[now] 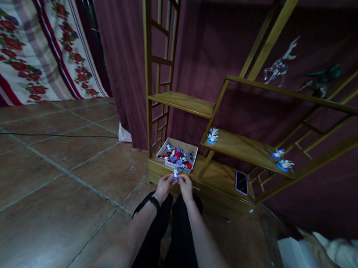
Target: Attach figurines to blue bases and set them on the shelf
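Observation:
A small white and purple figurine (175, 173) is held upright between my two hands, just in front of the box. My left hand (165, 185) pinches it from the left, and a dark band circles that wrist. From the other side, the fingertips of my right hand (185, 185) close on its base. Directly beyond stands a shallow white box (163, 160) filled with a jumble of red, purple, black and white figurines (177, 155).
Blue-based figurines (213, 136) stand at the left end of the middle shelf (241, 148), more figurines (285, 164) at its right end. A phone (242, 182) lies on the lower board. Higher up are a clear deer ornament (278, 67) and a dark ornament (323, 78). A cable (51, 135) crosses the floor.

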`<act>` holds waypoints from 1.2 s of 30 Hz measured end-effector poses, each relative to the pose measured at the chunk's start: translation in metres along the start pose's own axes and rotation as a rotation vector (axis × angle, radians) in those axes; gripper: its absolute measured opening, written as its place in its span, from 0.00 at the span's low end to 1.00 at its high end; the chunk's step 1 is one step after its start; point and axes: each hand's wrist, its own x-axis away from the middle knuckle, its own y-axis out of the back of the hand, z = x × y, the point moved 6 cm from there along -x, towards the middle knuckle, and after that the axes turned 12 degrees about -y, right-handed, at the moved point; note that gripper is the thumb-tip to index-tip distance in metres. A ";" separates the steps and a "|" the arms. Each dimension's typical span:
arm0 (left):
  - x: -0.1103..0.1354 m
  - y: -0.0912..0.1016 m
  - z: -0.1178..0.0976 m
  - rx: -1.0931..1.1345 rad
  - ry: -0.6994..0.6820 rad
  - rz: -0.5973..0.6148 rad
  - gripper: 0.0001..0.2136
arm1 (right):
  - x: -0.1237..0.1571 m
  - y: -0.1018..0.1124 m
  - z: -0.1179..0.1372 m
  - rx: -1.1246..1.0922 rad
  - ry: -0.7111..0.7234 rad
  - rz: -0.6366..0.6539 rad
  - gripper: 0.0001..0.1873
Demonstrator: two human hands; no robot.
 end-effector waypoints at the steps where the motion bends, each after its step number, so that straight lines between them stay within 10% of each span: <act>1: 0.001 -0.001 -0.001 0.004 0.006 0.011 0.05 | 0.001 0.001 0.002 0.019 0.012 -0.006 0.10; 36: 0.004 -0.008 0.004 0.014 0.049 0.111 0.11 | 0.006 -0.002 0.008 0.095 0.062 -0.005 0.13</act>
